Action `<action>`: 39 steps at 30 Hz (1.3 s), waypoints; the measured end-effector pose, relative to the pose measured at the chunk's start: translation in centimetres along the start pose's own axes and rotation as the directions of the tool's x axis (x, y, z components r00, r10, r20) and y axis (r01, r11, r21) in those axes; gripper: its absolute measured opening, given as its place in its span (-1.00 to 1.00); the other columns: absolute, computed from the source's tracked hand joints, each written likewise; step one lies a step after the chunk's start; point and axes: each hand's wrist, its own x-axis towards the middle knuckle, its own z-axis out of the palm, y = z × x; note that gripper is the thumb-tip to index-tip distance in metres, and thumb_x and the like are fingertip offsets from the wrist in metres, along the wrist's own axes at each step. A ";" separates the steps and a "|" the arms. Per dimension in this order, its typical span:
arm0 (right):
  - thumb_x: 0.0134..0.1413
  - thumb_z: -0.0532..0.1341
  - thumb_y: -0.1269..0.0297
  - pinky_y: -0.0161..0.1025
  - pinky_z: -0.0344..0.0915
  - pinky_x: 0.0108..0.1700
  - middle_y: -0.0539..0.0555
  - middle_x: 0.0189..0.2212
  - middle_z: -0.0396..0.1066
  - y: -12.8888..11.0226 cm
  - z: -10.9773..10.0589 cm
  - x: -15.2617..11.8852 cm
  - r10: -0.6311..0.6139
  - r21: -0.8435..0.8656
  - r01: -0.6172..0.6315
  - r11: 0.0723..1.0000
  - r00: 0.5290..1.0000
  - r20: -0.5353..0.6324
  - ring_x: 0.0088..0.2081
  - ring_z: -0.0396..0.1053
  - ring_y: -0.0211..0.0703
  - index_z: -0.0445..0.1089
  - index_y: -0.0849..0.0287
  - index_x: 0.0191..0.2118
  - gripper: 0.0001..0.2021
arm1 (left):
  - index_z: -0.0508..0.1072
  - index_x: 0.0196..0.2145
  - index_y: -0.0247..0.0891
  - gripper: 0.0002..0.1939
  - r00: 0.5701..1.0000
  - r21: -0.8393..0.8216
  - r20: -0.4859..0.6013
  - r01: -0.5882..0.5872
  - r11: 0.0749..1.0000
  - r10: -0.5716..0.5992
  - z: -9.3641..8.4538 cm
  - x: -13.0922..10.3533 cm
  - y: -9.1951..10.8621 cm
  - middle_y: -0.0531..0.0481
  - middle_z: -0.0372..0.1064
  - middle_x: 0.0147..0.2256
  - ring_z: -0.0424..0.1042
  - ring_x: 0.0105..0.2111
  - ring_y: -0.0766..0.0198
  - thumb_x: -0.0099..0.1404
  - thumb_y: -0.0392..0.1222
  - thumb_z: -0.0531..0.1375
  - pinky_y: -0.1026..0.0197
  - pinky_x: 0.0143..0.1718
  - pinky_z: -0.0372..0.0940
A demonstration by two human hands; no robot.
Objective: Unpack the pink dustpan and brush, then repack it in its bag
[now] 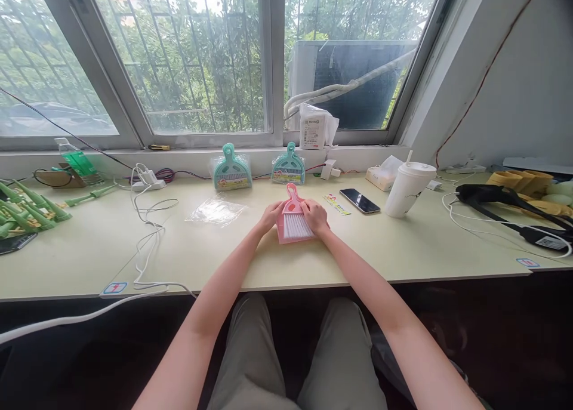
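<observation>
A pink dustpan (282,230) and a small pink brush with white bristles (297,226) are together above the table's middle, handles pointing away from me. My left hand (271,216) grips the left side of the set, fingers wrapped at its edge. On the other side my right hand (316,216) closes round the right edge, its fingers near the base of the brush handle. Behind them stand two wrapped green dustpan sets, one at the left (232,172) and one nearer the middle (289,169). A clear plastic wrapper (215,212) lies left of my hands, and a colourful label card (336,205) to the right.
A phone (360,200), a lidded cup with a straw (409,189) and a tissue pack (384,172) are on the right. White cables (150,243) cross the table's left part, near green plastic pieces (31,210). Black straps (501,210) lie far right.
</observation>
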 end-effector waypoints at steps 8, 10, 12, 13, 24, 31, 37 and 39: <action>0.27 -0.04 0.23 -0.27 0.06 -0.30 0.07 -0.22 0.53 -0.5 -0.4 0.1 0.096 0.138 -0.091 0.986 0.995 -0.031 -0.25 0.36 -0.13 0.47 0.12 -0.37 -0.64 | 0.56 -0.03 -0.24 -0.57 0.999 0.114 0.006 -0.044 0.993 0.043 0.0 -0.5 1.8 -0.07 0.54 -0.04 0.47 -0.04 0.11 0.31 0.01 0.07 0.19 -0.06 0.33; 0.29 -0.04 0.22 -0.26 0.06 -0.31 0.08 -0.23 0.51 -0.8 -0.5 0.0 0.019 0.074 -0.016 0.997 0.999 -0.044 -0.25 0.36 -0.13 0.46 0.13 -0.37 -0.64 | 0.54 0.00 -0.22 -0.60 0.998 0.160 -0.021 -0.057 0.986 0.062 0.2 -0.7 1.9 -0.08 0.52 -0.01 0.46 0.00 0.09 0.26 -0.09 0.12 0.17 -0.02 0.32; 0.29 0.01 0.15 -0.26 0.07 -0.30 0.10 -0.23 0.49 -1.2 -0.4 0.1 -0.059 -0.010 0.059 0.998 0.998 -0.038 -0.22 0.36 -0.10 0.44 0.14 -0.37 -0.67 | 0.52 0.02 -0.21 -0.57 0.997 0.200 -0.040 -0.053 0.978 0.063 0.2 -0.9 2.0 -0.10 0.53 -0.03 0.48 -0.04 0.06 0.19 -0.13 0.19 0.13 -0.05 0.35; 0.28 0.05 0.10 -0.26 0.09 -0.30 0.12 -0.23 0.48 -1.4 -0.4 0.2 -0.078 -0.040 0.077 0.996 0.996 -0.034 -0.19 0.36 -0.08 0.43 0.14 -0.36 -0.69 | 0.51 0.02 -0.21 -0.55 0.997 0.213 -0.044 -0.047 0.976 0.058 0.2 -1.0 2.0 -0.10 0.54 -0.06 0.50 -0.07 0.05 0.15 -0.12 0.24 0.13 -0.10 0.37; 0.07 0.20 0.06 -0.05 0.17 -0.02 0.20 -0.15 0.42 -5.4 -1.1 0.9 -0.054 -0.115 0.046 0.992 0.996 -0.065 -0.05 0.35 0.09 0.36 0.16 -0.24 -0.74 | 0.59 -0.01 -0.16 -0.55 0.964 0.164 -0.250 -0.053 0.985 0.093 -1.0 -0.9 3.1 -0.08 0.59 -0.15 0.55 -0.12 -0.01 0.10 -0.22 0.29 0.15 -0.27 0.40; 0.08 0.13 0.13 -0.11 0.15 -0.07 0.14 -0.23 0.43 -6.8 -5.1 1.8 -0.052 -0.117 0.044 0.992 0.997 -0.062 -0.09 0.36 0.04 0.34 0.13 -0.38 -0.81 | 0.60 -0.01 -0.11 -0.57 0.851 0.354 -0.514 0.094 0.931 0.109 -4.4 -0.6 3.2 -0.14 0.60 -0.23 0.55 -0.17 -0.03 0.16 -0.29 0.20 0.11 -0.19 0.35; 0.09 0.13 0.10 -0.17 0.13 -0.14 0.15 -0.21 0.51 -3.0 -9.3 3.8 0.042 -0.387 0.049 0.921 0.974 0.224 -0.09 0.40 0.03 0.48 0.13 -0.35 -0.75 | 0.58 -0.02 -0.19 -0.51 0.854 0.262 -0.514 0.245 0.934 -0.080 -9.1 -0.6 1.5 -0.06 0.59 -0.27 0.54 -0.24 0.11 0.05 -0.35 0.21 0.25 -0.33 0.29; 0.10 0.13 0.11 -0.15 0.13 -0.11 0.19 -0.21 0.53 -1.6 -8.3 3.7 0.141 -0.493 0.018 0.870 0.949 0.282 -0.08 0.41 0.06 0.53 0.16 -0.31 -0.71 | 0.57 -0.04 -0.25 -0.54 0.893 0.334 -0.418 0.320 0.887 -0.165 -8.7 -0.5 0.9 -0.06 0.58 -0.23 0.53 -0.24 0.15 0.08 -0.34 0.19 0.28 -0.35 0.28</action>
